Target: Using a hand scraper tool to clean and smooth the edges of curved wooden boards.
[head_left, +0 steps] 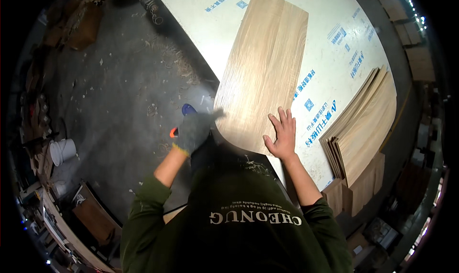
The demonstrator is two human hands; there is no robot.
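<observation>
A long wood-grain board [263, 67] with a rounded near-left corner lies on the white table. My right hand [283, 137] rests flat on its near right edge, bare, with the fingers spread. At the board's near left edge is my left hand [195, 130], in a grey glove with a yellow cuff and smeared by motion. Its fingers look curled round a tool with an orange-and-black end [174, 132] that sticks out on the left; the rest of the tool is hidden. One gloved finger or the thumb reaches toward the board's edge.
The white sheet-covered table [330, 58] carries blue print. On its right stands a stack of similar boards [363, 125], with more boards at the far edge. Thin shavings [184, 65] litter the grey floor on the left, where a white bucket [63, 151] stands. A blue shoe tip [188, 109] shows beyond my left hand.
</observation>
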